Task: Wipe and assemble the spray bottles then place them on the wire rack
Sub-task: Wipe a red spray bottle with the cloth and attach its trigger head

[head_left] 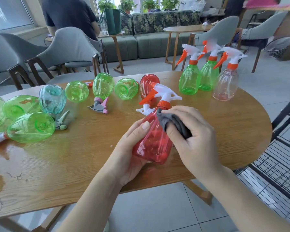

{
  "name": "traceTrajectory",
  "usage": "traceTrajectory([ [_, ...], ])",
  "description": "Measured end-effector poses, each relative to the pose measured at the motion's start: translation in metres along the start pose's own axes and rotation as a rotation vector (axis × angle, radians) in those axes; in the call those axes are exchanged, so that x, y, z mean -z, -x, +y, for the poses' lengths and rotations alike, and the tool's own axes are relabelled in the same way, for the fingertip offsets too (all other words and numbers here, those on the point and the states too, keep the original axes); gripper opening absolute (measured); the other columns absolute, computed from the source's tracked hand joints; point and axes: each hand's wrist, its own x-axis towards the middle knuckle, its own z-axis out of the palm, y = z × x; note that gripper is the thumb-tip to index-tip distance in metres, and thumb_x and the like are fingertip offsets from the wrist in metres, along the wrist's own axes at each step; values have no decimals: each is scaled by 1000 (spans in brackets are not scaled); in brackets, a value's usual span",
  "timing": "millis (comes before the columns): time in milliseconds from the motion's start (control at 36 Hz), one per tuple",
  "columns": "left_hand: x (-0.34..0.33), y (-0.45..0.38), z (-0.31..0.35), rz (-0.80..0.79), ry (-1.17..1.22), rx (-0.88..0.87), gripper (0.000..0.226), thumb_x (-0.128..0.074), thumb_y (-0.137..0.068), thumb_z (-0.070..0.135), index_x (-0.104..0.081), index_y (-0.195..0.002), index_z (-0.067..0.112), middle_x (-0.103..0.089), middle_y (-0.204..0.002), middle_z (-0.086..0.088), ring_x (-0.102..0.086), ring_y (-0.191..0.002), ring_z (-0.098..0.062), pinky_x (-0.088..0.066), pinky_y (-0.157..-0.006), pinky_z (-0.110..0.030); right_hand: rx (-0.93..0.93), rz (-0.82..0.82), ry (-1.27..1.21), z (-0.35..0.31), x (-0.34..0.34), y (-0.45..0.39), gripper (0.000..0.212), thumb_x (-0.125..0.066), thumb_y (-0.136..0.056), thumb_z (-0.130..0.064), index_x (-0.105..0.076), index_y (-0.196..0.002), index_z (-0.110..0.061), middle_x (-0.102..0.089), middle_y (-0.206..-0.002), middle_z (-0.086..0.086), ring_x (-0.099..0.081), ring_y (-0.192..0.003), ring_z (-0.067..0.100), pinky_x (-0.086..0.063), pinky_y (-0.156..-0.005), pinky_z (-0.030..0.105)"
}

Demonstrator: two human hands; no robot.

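My left hand point(132, 148) grips the base of a red spray bottle point(153, 144) with a white and orange trigger head, tilted away from me above the wooden table point(74, 164). My right hand point(191, 136) presses a grey cloth point(174, 123) against the bottle's shoulder. Another red bottle point(147, 84) lies behind it. Three assembled bottles stand at the far right: two green point(189, 79) point(208, 76) and one clear point(226, 84). Several green bottles point(30, 127) and a pale blue one point(52, 99) lie on the left. The black wire rack point(278, 161) stands at the right.
A person in a dark shirt point(69, 15) sits with their back to me beyond grey chairs point(70, 47). A green sofa point(149, 44), small wooden tables point(187, 29) and potted plants fill the background. Wet patches point(0, 181) mark the table's left side.
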Motion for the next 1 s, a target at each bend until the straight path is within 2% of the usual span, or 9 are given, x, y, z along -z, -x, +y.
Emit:
traceTrajectory([
  [139, 0, 0, 1, 86, 40, 5, 95, -89, -77, 44, -45, -150, 2, -60, -131, -23, -63, -116, -34, -55, -97, -48, 96, -26, -22, -10, -6, 10, 18, -68, -93, -9, -79, -106, -5, -72, -110, 4, -65, -105, 24, -50, -97, 32],
  [278, 13, -3, -3, 108, 130, 55, 96, -78, -91, 49, -28, -157, 2, -41, -145, -33, -27, -152, -49, -17, -127, -54, 351, -163, 37, -15, -13, 22, 13, -75, -92, -6, -80, -103, -4, -74, -109, 8, -59, -96, 27, -52, -92, 33],
  [333, 14, -2, -2, 96, 147, 71, 94, -77, -92, 49, -28, -158, 3, -39, -148, -37, -29, -151, -49, -28, -124, -53, 399, -192, 67, -13, -11, 22, 13, -75, -93, -8, -80, -105, -4, -74, -110, 7, -57, -98, 26, -52, -92, 34],
  [417, 9, -1, 0, 61, 170, 49, 95, -78, -91, 45, -27, -157, -1, -52, -126, -24, -52, -125, -34, -55, -96, -37, 430, -193, 100, -9, -8, 17, 16, -75, -94, -10, -79, -109, -5, -74, -111, 7, -58, -99, 26, -51, -95, 33],
  [472, 5, -2, 0, 62, 134, 9, 94, -82, -87, 41, -32, -154, -4, -58, -121, -17, -58, -114, -29, -55, -93, -38, 376, -152, 95, -6, -7, 12, 17, -72, -95, -9, -78, -110, -4, -73, -111, 8, -59, -102, 25, -48, -101, 32],
  [583, 1, 0, -3, 32, 19, -42, 65, -71, -93, 33, -50, -147, 3, -60, -137, -23, -60, -125, -36, -46, -109, -54, 117, -23, 52, 5, -2, 1, 23, -61, -100, -16, -75, -114, -5, -68, -115, 4, -60, -111, 20, -47, -102, 31],
  [667, 0, 2, -5, 11, -5, -41, 55, -71, -92, 31, -59, -140, 7, -66, -134, -20, -67, -120, -33, -56, -97, -46, -46, 33, 27, 9, 0, -1, 27, -58, -100, -19, -73, -118, -7, -64, -117, 1, -59, -118, 14, -43, -105, 24],
  [861, 5, 3, -4, 36, 15, -21, 101, -88, -75, 54, -44, -151, 4, -56, -144, -25, -61, -121, -35, -55, -95, -48, 29, 25, -13, -2, -5, 12, 24, -63, -95, -10, -75, -115, -3, -67, -115, 6, -65, -110, 22, -49, -96, 25],
  [1000, 4, 3, -1, 29, -4, -2, 100, -95, -65, 47, -52, -144, 5, -66, -129, -21, -70, -110, -33, -60, -87, -47, 36, 0, -16, 1, 0, 7, 24, -62, -95, -11, -75, -115, -4, -66, -115, 3, -65, -111, 21, -50, -97, 27],
])
